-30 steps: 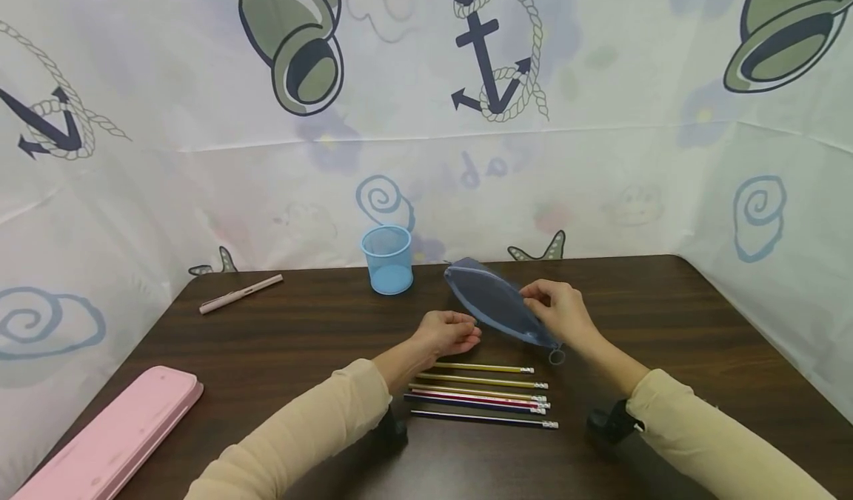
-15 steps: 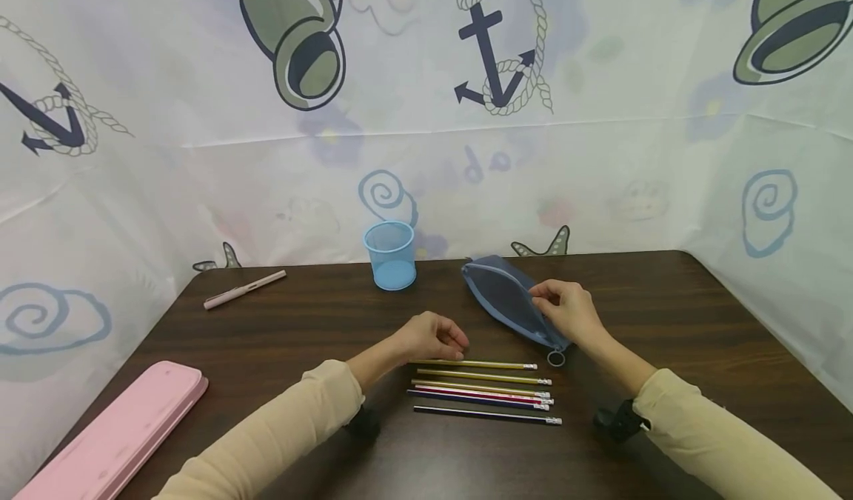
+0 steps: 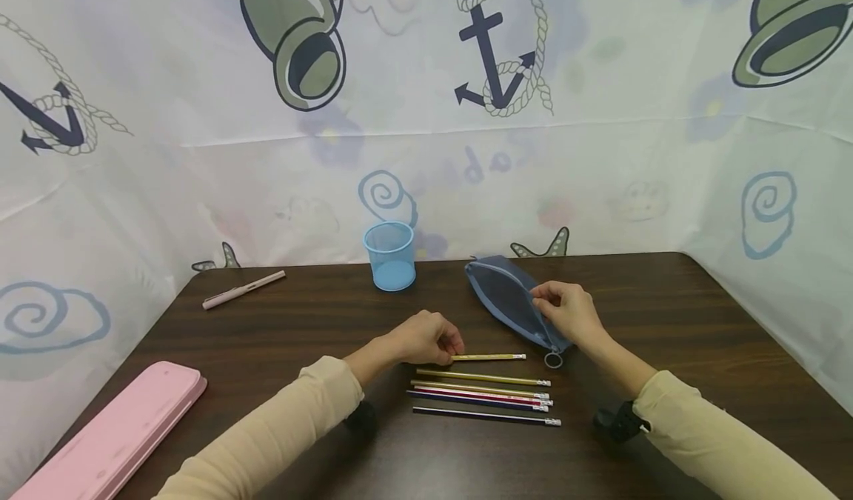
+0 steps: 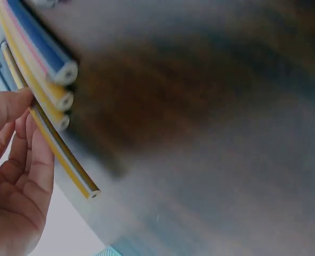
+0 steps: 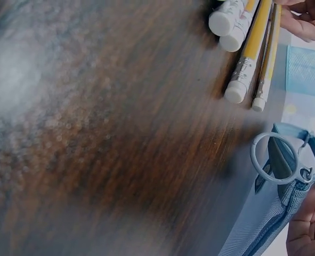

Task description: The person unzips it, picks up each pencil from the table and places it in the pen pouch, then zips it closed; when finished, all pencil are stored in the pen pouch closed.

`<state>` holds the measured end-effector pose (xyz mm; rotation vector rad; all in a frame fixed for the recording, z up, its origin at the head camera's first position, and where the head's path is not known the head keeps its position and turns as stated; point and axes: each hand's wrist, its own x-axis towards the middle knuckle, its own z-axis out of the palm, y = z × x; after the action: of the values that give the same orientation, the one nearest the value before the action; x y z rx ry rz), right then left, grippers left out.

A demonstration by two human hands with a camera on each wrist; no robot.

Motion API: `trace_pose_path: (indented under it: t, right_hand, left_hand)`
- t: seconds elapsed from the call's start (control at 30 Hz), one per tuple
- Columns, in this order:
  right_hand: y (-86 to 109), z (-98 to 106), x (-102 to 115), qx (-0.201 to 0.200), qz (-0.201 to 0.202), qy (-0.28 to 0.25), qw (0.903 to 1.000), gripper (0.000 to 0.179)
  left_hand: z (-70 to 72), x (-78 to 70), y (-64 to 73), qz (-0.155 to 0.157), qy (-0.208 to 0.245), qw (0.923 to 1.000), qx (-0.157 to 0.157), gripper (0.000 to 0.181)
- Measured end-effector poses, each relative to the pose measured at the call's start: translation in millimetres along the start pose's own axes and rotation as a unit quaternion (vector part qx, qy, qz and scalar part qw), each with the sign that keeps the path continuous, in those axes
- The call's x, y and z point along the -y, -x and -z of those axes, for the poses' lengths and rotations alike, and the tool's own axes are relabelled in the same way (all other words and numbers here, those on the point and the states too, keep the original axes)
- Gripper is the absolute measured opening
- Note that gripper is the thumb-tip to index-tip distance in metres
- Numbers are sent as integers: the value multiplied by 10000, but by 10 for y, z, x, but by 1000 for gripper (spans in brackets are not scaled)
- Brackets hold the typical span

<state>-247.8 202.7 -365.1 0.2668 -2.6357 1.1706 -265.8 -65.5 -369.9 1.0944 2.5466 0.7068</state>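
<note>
My left hand (image 3: 426,338) pinches a yellow pencil (image 3: 489,357) between thumb and fingers; in the left wrist view this pencil (image 4: 66,154) slants past the fingertips, its unsharpened end toward the camera. At the right, my right hand (image 3: 569,311) grips the edge of a blue zip pouch (image 3: 509,300), whose mouth gapes toward the left. A ring pull (image 5: 274,158) hangs from the pouch's zipper in the right wrist view. Just in front of the left hand, several more pencils lie side by side: yellow pencils (image 3: 483,377), red and blue ones, and a dark pencil (image 3: 486,416) nearest me.
A light blue mesh cup (image 3: 392,259) stands at the back of the dark wooden table (image 3: 320,292). At the back left lies a pale pink pen (image 3: 243,290). A pink case (image 3: 120,430) sits at the left front. Printed cloth (image 3: 586,174) surrounds the table.
My left hand has moved left and down to the farthest yellow pencil, taken hold of it and shifted it slightly away from the row. The right hand still holds the pouch, now slightly farther right.
</note>
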Motion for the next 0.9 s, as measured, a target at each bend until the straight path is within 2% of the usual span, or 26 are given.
trace_pose_path:
  t: [0.1, 0.17, 0.27, 0.33, 0.4, 0.43, 0.5, 0.63, 0.67, 0.73, 0.77, 0.8, 0.9]
  right_hand:
    - [-2, 0, -1, 19, -13, -22, 10000, 11]
    - [-5, 3, -1, -7, 3, -18, 10000, 11]
    - [-3, 8, 0, -30, 23, -1, 10000, 11]
    - [1, 7, -1, -20, 8, 3, 10000, 11]
    - [7, 1, -4, 7, -3, -3, 10000, 11]
    - [10, -4, -3, 25, -14, -15, 10000, 11]
    - [13, -15, -2, 42, -11, -47, 10000, 12]
    - [15, -35, 15, 59, -4, -118, 9999, 12]
    - [14, -38, 21, 55, -1, -133, 9999, 12]
    - [15, -43, 33, 65, -13, -191, 9998, 12]
    - [14, -46, 37, 71, -12, -224, 9997, 12]
    - [14, -48, 41, 82, -8, -251, 9997, 12]
    - [15, -61, 56, 107, 9, -343, 9994, 13]
  left_hand:
    - [85, 5, 11, -38, -32, 10000, 59, 16]
    - [154, -1, 8, 45, 142, 9998, 89, 14]
    - [234, -21, -11, 403, 908, 9950, 141, 14]
    - [248, -31, -37, 793, 1658, 9829, 134, 17]
    - [221, -35, -79, 1211, 2486, 9610, 82, 21]
    - [196, -36, -106, 1408, 2920, 9460, 49, 23]
    - [133, -44, -175, 1748, 3701, 9124, -48, 27]
    - [20, -101, -329, 2208, 5060, 8330, -368, 35]
    - [0, -121, -366, 2265, 5281, 8170, -474, 36]
    - [-33, -159, -434, 2319, 5633, 7900, -688, 40]
    - [-49, -177, -464, 2328, 5733, 7816, -790, 41]
    - [-60, -194, -492, 2320, 5792, 7766, -869, 42]
    - [-89, -245, -560, 2338, 5883, 7666, -1080, 44]
